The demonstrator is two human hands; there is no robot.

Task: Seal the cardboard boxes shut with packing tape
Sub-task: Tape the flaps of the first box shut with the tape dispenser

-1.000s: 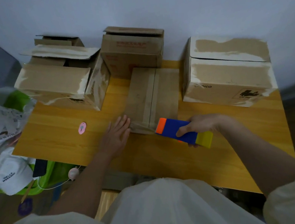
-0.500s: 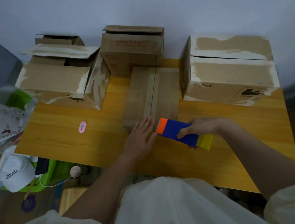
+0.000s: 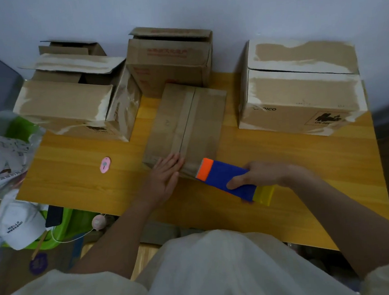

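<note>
Since a second ago my left hand [image 3: 165,175] is sliding in from the box's near left corner toward the middle, and now it's lying flat with fingers straight and together, fingertips pressing on the near end of the flat box [image 3: 187,122] right beside the tape strip [image 3: 187,117] that's running down the center seam. So that hand isn't gripping anything, just pushing down. My right hand [image 3: 261,174] is barely moving, it's holding the tape dispenser [image 3: 228,179], thumb curling over the blue body, with the orange end pointing up-left and sitting right at the box's near right corner, yellow end trailing back toward me. What everything's hinging on, I think: the box is lying long-ways straight away from me, seam and tape along that same axis, and the tape's near end is coming down over the edge closest to me, just ahead of my left fingertips and just left of the dispenser's nose. Left hand is the nearer one to that tape end, so I'm guessing it's doing the smoothing down while the right is pulling the dispenser clear. I'm not seeing whether the tape is already cut, too dim. Other boxes are waiting at the back of the table [image 3: 79,170], the left box [image 3: 69,103] standing with flaps open, so I'm nowhere near finished
</note>
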